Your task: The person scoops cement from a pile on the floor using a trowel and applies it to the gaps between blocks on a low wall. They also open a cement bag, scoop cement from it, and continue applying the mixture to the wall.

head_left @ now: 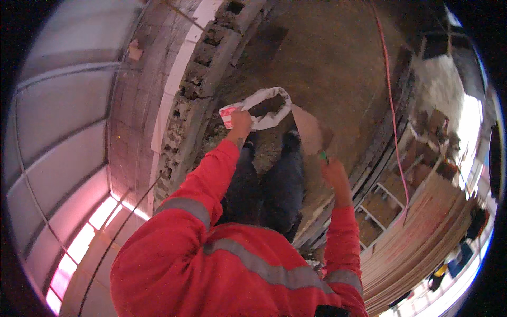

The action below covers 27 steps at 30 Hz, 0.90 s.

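1. basically, left hand (240, 122) sits just above frame centre, fist closed on the rim of a white woven plastic sack (266, 108) with its mouth held open; red-and-white printed patch (227, 115) on the sack edge just left of the fist, text not read.
2. right hand (334, 171) sits right of centre and lower, closed round the green handle (322, 155) of a flat brown trowel blade (309, 132); the fingers themselves are mostly hidden, but the grip looks clamped.
3. key relation: sack mouth lies up and left of the trowel; the blade's long axis runs from the handle up-left toward the sack, tip just beside the sack's right rim. whether they touch, cannot tell.
4. left hand is on the sack, right hand apart from it, reaching it only by the blade.
5. dark trousers and boots (290, 140) stand below the sack on a brown dirt floor (327, 58).
6. rough grey block wall (198, 100) runs along the left of centre; pink cord (390, 90) runs down the right; stacked timber boards (422, 227) at lower right.
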Tool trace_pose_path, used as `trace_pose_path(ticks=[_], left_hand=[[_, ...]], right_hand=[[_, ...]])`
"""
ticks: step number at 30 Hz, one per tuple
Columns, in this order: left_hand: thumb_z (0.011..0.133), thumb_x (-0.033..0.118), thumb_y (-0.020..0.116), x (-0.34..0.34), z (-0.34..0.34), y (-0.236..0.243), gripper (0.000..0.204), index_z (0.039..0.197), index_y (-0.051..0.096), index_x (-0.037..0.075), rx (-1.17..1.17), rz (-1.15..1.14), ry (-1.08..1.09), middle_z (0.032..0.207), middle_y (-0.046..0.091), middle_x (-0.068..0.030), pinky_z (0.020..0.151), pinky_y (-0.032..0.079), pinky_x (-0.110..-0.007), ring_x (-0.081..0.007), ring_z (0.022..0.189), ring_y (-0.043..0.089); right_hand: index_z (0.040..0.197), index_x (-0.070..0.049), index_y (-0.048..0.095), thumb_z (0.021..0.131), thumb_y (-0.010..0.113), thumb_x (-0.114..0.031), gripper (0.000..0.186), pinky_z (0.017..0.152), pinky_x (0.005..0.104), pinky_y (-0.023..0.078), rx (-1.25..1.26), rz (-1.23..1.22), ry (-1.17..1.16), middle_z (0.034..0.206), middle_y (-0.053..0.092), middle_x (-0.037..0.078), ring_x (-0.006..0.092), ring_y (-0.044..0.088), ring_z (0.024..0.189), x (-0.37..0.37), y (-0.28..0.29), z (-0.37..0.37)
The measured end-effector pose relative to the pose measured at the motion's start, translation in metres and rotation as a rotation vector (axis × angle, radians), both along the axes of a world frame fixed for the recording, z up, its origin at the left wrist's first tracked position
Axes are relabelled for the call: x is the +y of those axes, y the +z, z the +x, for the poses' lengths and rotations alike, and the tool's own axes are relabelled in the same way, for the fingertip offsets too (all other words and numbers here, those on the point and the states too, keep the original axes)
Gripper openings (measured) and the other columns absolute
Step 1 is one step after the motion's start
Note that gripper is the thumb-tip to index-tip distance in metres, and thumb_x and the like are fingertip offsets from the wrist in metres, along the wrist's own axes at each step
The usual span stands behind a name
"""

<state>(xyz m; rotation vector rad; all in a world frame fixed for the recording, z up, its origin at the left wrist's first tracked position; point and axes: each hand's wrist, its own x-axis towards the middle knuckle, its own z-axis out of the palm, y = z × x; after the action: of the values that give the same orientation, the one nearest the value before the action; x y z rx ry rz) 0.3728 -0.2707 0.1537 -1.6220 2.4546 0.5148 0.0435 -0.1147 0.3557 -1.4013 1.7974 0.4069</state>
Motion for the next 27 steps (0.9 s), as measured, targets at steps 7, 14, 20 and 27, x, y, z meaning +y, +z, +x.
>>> trace_pose_path(ticks=[7,14,20,27], left_hand=[[0.074,0.007,0.051,-0.031,-0.031,-0.060,0.037,0.109,0.064,0.002,0.623,0.192,1.149,0.083,0.066,-0.0198,0.069,0.049,-0.039,-0.0321,0.080,0.064],[0.077,0.008,0.049,-0.027,-0.020,-0.119,0.036,0.109,0.063,0.004,0.487,0.124,1.220,0.086,0.064,-0.0246,0.073,0.048,-0.042,-0.0387,0.082,0.062],[0.076,0.009,0.049,-0.002,-0.003,-0.213,0.037,0.109,0.063,0.000,0.395,0.038,1.307,0.085,0.065,-0.0240,0.069,0.049,-0.039,-0.0357,0.078,0.064],[0.078,0.010,0.052,0.047,0.034,-0.227,0.035,0.109,0.063,-0.001,0.770,0.118,1.807,0.082,0.068,-0.0118,0.063,0.048,-0.032,-0.0181,0.072,0.063]], right_hand=[[0.103,0.000,0.061,0.087,0.048,-0.031,0.037,0.074,0.0508,0.049,-0.062,0.147,0.042,0.101,0.062,0.025,0.0429,0.060,0.090,-0.171,-0.102,0.002],[0.087,0.000,0.064,0.082,0.053,-0.022,0.026,0.073,0.0484,0.051,-0.152,0.009,0.421,0.091,0.065,0.022,0.0408,0.063,0.083,-0.289,-0.243,0.029],[0.091,-0.003,0.064,0.084,0.052,-0.020,0.021,0.070,0.0465,0.052,-0.109,-0.194,1.016,0.085,0.064,0.020,0.0362,0.064,0.081,-0.371,-0.367,0.062],[0.091,-0.002,0.063,0.087,0.050,-0.022,0.024,0.071,0.0471,0.051,-0.096,-0.235,1.313,0.090,0.064,0.021,0.0371,0.063,0.080,-0.394,-0.464,0.106]])
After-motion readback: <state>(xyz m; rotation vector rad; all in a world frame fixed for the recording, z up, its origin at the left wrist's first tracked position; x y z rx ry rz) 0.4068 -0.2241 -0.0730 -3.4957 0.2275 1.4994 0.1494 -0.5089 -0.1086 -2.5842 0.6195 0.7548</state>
